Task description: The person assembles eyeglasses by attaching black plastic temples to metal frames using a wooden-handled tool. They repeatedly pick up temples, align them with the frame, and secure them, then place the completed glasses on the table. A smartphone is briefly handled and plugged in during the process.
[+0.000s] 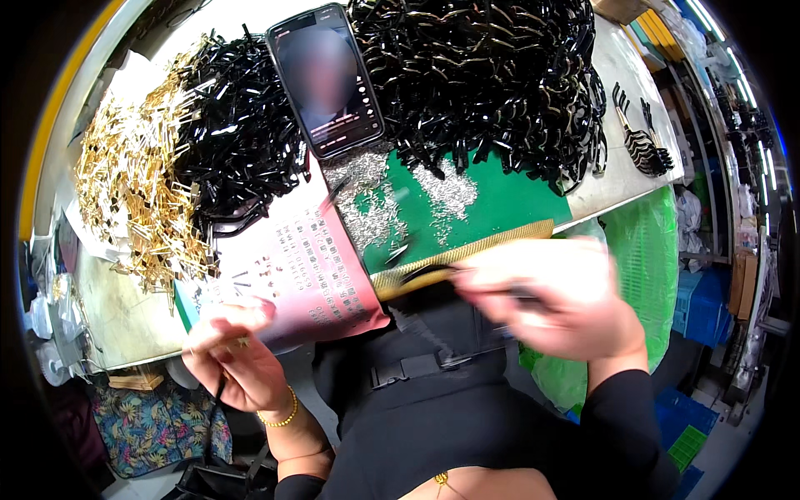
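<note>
Gold is seen on metal pieces (129,179) at ten o'clock, black and gold on the pile (483,83) at one, flowers on cloth (154,423) at eight.

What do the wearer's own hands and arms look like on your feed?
Both hands are ungloved. The left hand has a yellow beaded bracelet at the wrist and a black left sleeve ending well down the forearm. The right hand is motion-blurred; its black right sleeve reaches nearer the wrist, where no bracelet shows.
</note>
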Available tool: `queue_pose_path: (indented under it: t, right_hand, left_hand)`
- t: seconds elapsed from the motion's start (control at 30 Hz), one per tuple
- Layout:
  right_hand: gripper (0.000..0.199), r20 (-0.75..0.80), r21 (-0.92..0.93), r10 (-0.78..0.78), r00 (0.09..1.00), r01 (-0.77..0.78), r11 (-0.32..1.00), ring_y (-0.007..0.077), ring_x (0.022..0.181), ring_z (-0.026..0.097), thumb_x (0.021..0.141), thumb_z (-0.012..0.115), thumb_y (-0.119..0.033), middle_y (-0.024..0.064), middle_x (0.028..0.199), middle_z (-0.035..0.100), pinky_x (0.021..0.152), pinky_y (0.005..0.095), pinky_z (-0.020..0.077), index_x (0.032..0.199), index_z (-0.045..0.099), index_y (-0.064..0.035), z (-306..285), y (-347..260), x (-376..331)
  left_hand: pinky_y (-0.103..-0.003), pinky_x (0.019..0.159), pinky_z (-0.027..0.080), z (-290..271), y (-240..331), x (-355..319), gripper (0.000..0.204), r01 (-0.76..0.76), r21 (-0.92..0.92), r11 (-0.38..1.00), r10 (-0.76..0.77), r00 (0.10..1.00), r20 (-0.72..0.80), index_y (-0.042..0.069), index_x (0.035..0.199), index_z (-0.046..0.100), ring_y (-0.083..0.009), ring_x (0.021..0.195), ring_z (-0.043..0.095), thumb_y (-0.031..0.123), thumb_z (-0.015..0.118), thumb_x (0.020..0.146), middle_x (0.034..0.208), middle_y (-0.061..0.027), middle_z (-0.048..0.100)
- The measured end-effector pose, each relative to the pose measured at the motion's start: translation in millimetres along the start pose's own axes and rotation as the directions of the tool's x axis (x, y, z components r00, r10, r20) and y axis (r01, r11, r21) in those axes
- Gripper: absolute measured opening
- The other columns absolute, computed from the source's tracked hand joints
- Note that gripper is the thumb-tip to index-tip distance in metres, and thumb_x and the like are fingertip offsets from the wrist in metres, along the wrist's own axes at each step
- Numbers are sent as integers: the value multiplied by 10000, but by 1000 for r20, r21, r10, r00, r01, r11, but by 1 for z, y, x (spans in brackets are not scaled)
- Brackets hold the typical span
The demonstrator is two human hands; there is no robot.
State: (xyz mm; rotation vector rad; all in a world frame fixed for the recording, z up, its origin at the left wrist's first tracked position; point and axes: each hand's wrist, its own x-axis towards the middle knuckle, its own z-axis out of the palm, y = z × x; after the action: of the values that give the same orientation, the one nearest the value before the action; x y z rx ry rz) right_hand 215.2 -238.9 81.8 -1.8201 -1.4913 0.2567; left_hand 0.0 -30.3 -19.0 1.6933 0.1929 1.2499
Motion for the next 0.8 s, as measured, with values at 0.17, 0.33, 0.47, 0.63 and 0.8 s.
queue_pose_path:
  t: [0.17, 0.33, 0.47, 0.63, 0.8]
  right_hand:
    - [306, 455, 95, -52, 889, 10, 995, 352, 722, 677, 827, 707, -139, 114, 842, 618, 603, 444, 536, 1081, 542, -96, 67, 26, 29]
    - [379, 377, -168, 113, 919, -52, 984, 353, 721, 659, 879, 641, -136, 158, 1014, 552, 581, 438, 549, 1220, 495, -54, 52, 29, 29]
    - [377, 264, -498, 248, 932, -88, 863, 334, 742, 645, 856, 601, -53, 138, 979, 524, 574, 435, 541, 1218, 497, -59, 25, 35, 9]
    - [594, 398, -563, 286, 872, -14, 826, 217, 701, 638, 804, 615, -37, 117, 910, 510, 507, 329, 519, 1367, 576, -222, 32, 32, -8]
    - [453, 367, -529, 303, 880, -71, 846, 250, 584, 584, 931, 641, -142, 100, 918, 490, 491, 375, 494, 1369, 588, -246, 40, 38, -10]
  left_hand:
    - [-593, 1088, 398, 4, 20, 30, 138, 17, 306, 952, -202, 785, 585, 85, 1025, 670, -240, 956, 628, 79, 606, 903, 871, -42, 706]
    - [-498, 1033, 447, -8, 4, 24, 353, -108, 530, 841, -351, 636, 687, 84, 1052, 697, -286, 1003, 629, -37, 683, 721, 988, -70, 668]
    - [-411, 824, 485, -7, 10, 28, 326, 39, 674, 738, -490, 718, 494, 42, 1041, 680, -320, 903, 611, -93, 634, 747, 975, -112, 662]
    - [-366, 782, 499, 17, 1, 28, 136, 210, 603, 769, -538, 723, 434, -10, 1068, 637, -313, 857, 627, -32, 581, 946, 964, -134, 697]
    - [-328, 806, 503, 35, -1, 5, 126, 440, 458, 772, -589, 766, 258, -42, 1078, 617, -239, 856, 642, 14, 520, 1020, 1058, -136, 719]
